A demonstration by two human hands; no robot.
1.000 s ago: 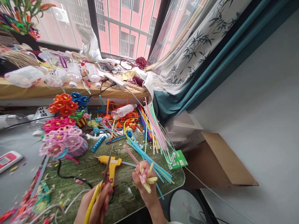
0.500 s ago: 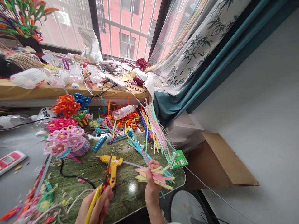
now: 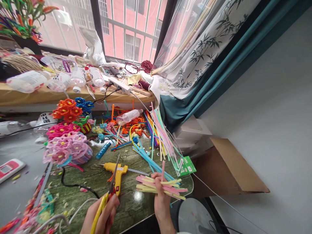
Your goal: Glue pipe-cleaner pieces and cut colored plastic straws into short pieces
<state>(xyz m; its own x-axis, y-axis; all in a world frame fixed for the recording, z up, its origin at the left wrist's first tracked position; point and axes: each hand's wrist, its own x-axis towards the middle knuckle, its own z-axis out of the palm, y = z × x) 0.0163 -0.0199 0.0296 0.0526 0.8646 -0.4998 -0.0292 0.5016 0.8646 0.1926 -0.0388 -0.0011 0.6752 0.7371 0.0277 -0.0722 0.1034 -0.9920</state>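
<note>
My left hand [image 3: 103, 213] is closed around the yellow handles of a pair of scissors [image 3: 106, 198], whose dark blades point up and away over the table. Just beyond them lies a yellow hot glue gun [image 3: 118, 174]. My right hand [image 3: 162, 201] grips a loose bunch of short pink and yellow pipe cleaners [image 3: 146, 186] near the table's right corner. One pink piece sticks upright from the bunch. Underneath and behind that hand, long blue pipe cleaners [image 3: 151, 159] rest on the table.
Pipe-cleaner flowers [image 3: 67, 146] stand at the left. Long pastel pipe cleaners [image 3: 163, 133] lie near a green packet [image 3: 187, 165]. A plastic bottle [image 3: 129, 117] lies at the back. An open cardboard box [image 3: 239, 169] is to the right of the table [image 3: 136, 211]. Cables cross the left side.
My right hand has shifted slightly right, and the bunch in it is more spread out, with one pink piece now upright. My left hand has barely moved, still with the scissors.
</note>
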